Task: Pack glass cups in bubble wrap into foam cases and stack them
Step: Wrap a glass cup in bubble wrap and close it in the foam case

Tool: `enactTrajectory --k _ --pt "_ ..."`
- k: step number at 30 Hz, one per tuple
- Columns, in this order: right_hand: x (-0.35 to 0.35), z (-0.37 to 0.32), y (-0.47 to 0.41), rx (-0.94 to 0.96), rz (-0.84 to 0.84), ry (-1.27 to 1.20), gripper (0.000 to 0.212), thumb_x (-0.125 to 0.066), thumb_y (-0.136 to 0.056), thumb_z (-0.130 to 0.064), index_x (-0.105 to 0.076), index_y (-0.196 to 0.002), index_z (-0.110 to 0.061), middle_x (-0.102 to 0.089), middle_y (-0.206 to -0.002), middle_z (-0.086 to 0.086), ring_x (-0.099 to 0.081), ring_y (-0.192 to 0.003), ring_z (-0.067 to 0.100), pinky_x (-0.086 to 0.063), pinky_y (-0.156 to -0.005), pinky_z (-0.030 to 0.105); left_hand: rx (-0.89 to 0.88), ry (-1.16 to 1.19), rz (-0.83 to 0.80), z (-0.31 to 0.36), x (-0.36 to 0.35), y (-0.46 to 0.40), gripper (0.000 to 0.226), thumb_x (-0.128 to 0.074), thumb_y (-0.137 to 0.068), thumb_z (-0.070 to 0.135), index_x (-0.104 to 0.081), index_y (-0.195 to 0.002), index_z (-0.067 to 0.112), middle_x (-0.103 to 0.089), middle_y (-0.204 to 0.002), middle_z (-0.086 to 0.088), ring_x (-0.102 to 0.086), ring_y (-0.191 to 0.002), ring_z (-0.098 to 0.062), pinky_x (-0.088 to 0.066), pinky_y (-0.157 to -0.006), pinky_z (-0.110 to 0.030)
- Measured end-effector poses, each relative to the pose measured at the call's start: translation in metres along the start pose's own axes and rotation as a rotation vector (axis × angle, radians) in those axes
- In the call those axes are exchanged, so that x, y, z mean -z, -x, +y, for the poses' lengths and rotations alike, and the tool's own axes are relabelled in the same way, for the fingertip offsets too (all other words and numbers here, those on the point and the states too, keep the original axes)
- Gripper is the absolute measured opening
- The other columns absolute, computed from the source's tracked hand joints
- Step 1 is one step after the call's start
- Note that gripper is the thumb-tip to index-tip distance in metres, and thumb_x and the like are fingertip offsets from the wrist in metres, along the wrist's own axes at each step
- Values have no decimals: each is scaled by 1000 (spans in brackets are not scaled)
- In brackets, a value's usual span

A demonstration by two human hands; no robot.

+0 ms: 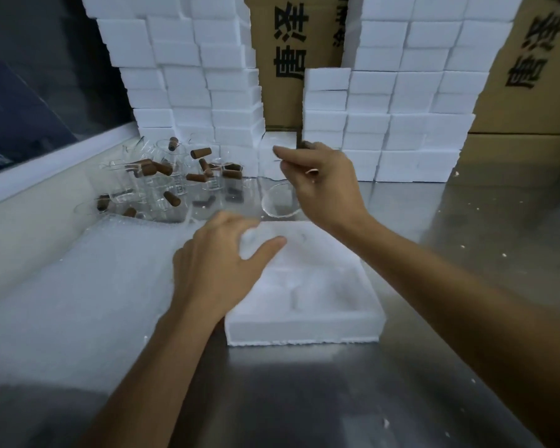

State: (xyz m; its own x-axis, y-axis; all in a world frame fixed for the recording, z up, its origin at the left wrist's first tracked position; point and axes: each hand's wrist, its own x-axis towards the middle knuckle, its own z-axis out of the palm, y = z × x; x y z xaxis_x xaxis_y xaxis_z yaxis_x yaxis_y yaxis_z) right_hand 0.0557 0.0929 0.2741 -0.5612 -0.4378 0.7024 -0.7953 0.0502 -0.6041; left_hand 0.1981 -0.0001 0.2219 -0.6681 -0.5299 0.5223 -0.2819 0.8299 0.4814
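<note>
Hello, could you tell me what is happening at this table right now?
A person is packing glass cups into foam cases. The left hand rests on the far left corner of an open foam case on the metal table. The right hand is raised above a glass cup and appears to pinch something clear. More glass cups with brown corks wait at left; closed cases are stacked behind.

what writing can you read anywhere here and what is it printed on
"唐泽" in large black characters, turned sideways, on the middle cardboard box behind the foam stacks; a third character is cut off at the top edge.
"唐泽" again, same style, on the right cardboard box.
A line of smaller black characters on the middle box's right edge: too small and cut off to read.
Printed marks on the glass cups: too blurred to read.
</note>
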Motion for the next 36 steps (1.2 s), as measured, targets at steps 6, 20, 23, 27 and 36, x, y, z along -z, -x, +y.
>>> enactTrajectory --k 6,20,23,27,36 --pt "56 -17 70 -300 45 -409 16 -69 -92 -17 -73 -105 -26 -73 -78 -1 -68 -74 9 -58 -70 24 -337 99 44 23 5 14 86 -66 -72 68 -39 -145 34 -56 -133 7 -50 -84 4 -45 -90 -37" --pt "73 -3 111 298 -100 303 72 -72 -89 -25 -34 -150 -17 -57 -115 6 -51 -103 21 -45 -92 40 -162 717 28 54 11 38 67 -85 -71 30 -51 -128 30 -62 -124 15 -61 -109 -15 -59 -84 -37" --pt "69 -4 113 301 -54 295 70 -74 -87 -35 -43 -145 -15 -57 -117 8 -53 -104 24 -48 -89 43 -127 813 -28 60 13 38 54 -79 -72 32 -56 -121 31 -68 -116 8 -63 -105 -26 -60 -82 -47" --pt "67 -7 113 290 -14 237 65 -74 -87 -32 -48 -141 -7 -50 -136 11 -56 -115 26 -51 -90 47 -112 673 -56 56 16 37 41 -68 -77 49 -56 -115 42 -69 -110 19 -65 -103 -14 -56 -80 -28" --pt "74 -1 110 254 58 280 62 -76 -85 -20 -51 -139 -5 -53 -135 13 -50 -122 28 -48 -95 48 258 -367 242 -2 43 14 25 -65 -92 26 -70 -109 8 -71 -105 -18 -63 -94 -42 -48 -82 -49"
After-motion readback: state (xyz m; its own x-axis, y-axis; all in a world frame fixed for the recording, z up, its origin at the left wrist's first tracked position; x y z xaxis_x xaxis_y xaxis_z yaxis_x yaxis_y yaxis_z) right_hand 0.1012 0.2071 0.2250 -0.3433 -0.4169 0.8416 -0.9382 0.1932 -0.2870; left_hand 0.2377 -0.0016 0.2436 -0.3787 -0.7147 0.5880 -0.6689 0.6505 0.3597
